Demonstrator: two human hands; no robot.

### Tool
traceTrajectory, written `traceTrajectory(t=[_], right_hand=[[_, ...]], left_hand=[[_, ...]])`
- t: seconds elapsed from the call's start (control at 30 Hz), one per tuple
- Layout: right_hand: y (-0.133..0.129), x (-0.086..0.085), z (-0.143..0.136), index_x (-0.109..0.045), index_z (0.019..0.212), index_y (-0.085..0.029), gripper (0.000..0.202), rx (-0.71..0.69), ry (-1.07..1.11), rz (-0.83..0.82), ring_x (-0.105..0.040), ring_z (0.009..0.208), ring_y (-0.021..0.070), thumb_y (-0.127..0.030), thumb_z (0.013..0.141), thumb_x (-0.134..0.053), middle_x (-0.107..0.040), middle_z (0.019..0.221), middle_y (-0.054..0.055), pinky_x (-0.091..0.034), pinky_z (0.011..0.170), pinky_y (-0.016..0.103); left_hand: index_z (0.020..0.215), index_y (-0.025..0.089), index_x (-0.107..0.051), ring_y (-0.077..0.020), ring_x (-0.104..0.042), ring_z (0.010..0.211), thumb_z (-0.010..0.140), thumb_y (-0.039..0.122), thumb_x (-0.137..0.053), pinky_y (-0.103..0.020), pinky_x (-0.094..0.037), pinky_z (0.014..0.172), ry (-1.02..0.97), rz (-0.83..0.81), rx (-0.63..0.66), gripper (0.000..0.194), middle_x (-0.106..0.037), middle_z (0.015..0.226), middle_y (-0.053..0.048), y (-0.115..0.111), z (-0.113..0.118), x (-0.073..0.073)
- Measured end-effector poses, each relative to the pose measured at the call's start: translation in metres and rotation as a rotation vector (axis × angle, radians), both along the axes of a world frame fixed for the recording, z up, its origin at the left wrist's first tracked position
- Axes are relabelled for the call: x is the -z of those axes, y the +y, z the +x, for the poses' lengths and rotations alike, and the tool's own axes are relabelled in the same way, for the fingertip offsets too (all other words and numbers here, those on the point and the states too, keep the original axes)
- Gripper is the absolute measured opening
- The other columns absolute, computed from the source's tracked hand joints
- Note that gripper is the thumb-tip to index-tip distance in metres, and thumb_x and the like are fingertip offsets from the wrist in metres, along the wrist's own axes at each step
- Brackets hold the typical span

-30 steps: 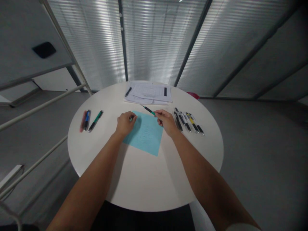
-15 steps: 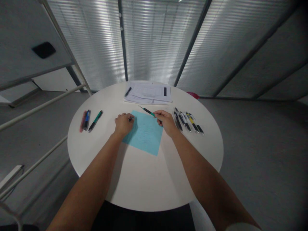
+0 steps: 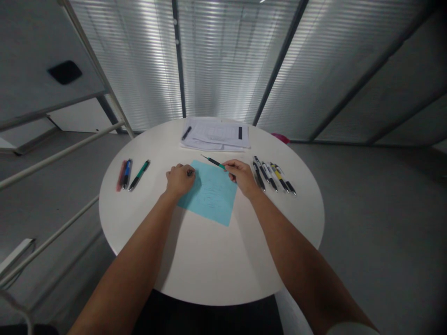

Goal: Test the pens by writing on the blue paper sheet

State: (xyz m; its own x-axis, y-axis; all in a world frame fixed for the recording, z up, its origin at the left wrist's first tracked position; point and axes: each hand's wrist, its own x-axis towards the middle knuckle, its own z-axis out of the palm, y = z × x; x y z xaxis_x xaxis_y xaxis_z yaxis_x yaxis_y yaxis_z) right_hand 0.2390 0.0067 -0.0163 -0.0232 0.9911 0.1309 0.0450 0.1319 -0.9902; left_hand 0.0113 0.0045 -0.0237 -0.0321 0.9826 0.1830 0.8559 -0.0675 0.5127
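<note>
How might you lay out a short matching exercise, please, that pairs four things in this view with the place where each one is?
Things:
1. Slim green-and-black pen with a long thin tip
2. Square light-blue paper sheet
3. Stack of white printed papers
4. Slim yellow-and-black pen

Places:
A. At the far side of the round white table
B. In the group of pens on the right
C. Held in the right hand
D. Flat on the table, between the left hand and the right hand

Right pairs: 1-C, 2-D, 3-A, 4-B.
</note>
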Motion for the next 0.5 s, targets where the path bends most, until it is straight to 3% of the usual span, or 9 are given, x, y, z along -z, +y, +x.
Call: traceTrajectory(t=[0.1,0.2,0.33,0.5], right_hand=[[0.000,0.001,0.001,-0.070,0.083,-0.019,0.020,-0.012,0.003,0.020,-0.042,0.049,0.0074,-0.033,0.069,-0.067,-0.061,0.067,-0.002,-0.026,0.045,0.024],[-0.001,0.001,0.002,-0.071,0.082,-0.019,0.019,-0.048,0.018,0.042,-0.043,0.049,0.0076,-0.032,0.069,-0.067,-0.061,0.065,-0.002,-0.027,0.045,0.024],[-0.003,0.000,0.001,-0.071,0.081,-0.019,0.018,-0.101,0.013,0.049,-0.042,0.049,0.0078,-0.032,0.068,-0.069,-0.060,0.063,-0.002,-0.028,0.047,0.025],[-0.004,0.001,0.000,-0.072,0.080,-0.019,0.019,-0.127,0.004,0.049,-0.042,0.049,0.0081,-0.034,0.068,-0.072,-0.056,0.058,-0.003,-0.027,0.047,0.025]], left_hand=[[0.099,0.021,-0.075,-0.0277,-0.060,0.094,0.079,0.030,-0.058,-0.044,-0.042,0.090,-0.166,0.068,-0.008,0.027,-0.070,0.099,-0.011,0.000,0.001,-0.003],[0.101,0.019,-0.075,-0.0199,-0.059,0.078,0.077,0.029,-0.059,-0.037,-0.045,0.080,-0.538,0.115,0.054,0.031,-0.069,0.087,-0.007,0.000,0.003,-0.008],[0.094,0.017,-0.076,-0.0147,-0.054,0.067,0.072,0.031,-0.065,-0.030,-0.043,0.067,-0.978,0.026,0.197,0.028,-0.066,0.074,-0.005,-0.004,0.007,-0.013],[0.087,0.016,-0.076,-0.0092,-0.046,0.058,0.070,0.033,-0.073,-0.026,-0.037,0.058,-1.130,-0.041,0.254,0.024,-0.067,0.073,-0.003,-0.004,0.011,-0.013]])
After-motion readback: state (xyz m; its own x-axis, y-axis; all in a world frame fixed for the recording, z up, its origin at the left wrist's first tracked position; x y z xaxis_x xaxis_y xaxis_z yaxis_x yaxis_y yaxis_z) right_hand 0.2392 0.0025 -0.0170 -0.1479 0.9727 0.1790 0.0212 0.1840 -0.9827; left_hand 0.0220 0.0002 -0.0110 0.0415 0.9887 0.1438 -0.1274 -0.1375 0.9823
